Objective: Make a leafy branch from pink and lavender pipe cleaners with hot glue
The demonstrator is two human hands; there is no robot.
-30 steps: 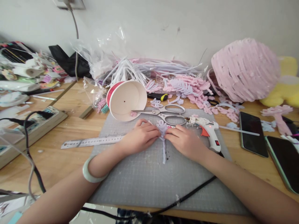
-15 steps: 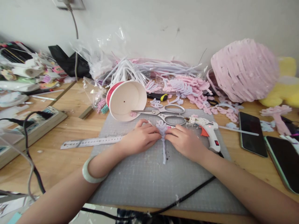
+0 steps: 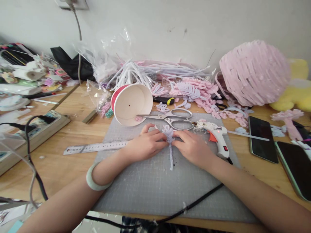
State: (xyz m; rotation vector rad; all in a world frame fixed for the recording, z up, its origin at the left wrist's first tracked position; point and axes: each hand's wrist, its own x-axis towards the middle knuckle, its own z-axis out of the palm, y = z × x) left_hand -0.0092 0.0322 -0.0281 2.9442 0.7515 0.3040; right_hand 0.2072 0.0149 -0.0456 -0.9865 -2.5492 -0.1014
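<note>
A pale lavender pipe-cleaner leaf (image 3: 168,130) with a twisted stem stands between my fingers over the grey cutting mat (image 3: 155,194), its stem pointing toward me. My left hand (image 3: 148,142) pinches its left side, thumb and fingers closed. From the right, my right hand (image 3: 190,145) closes its fingertips on the other side of the leaf. Just beyond both hands lie scissors (image 3: 170,119) with grey handles, the blades reaching into the mouth of a white paper cup (image 3: 132,105). A steel ruler (image 3: 94,148) runs under my left hand.
Right of my right hand lies a white glue gun (image 3: 220,139) with an orange trigger, its black cord (image 3: 201,198) crossing the mat. Two phones (image 3: 262,139) rest at the right. Pink and white pipe cleaners (image 3: 191,89) pile up behind. A power strip (image 3: 52,126) sits left.
The leaf and my fingertips have shifted very slightly to the right. Both hands keep their hold, and everything else stays where it was.
</note>
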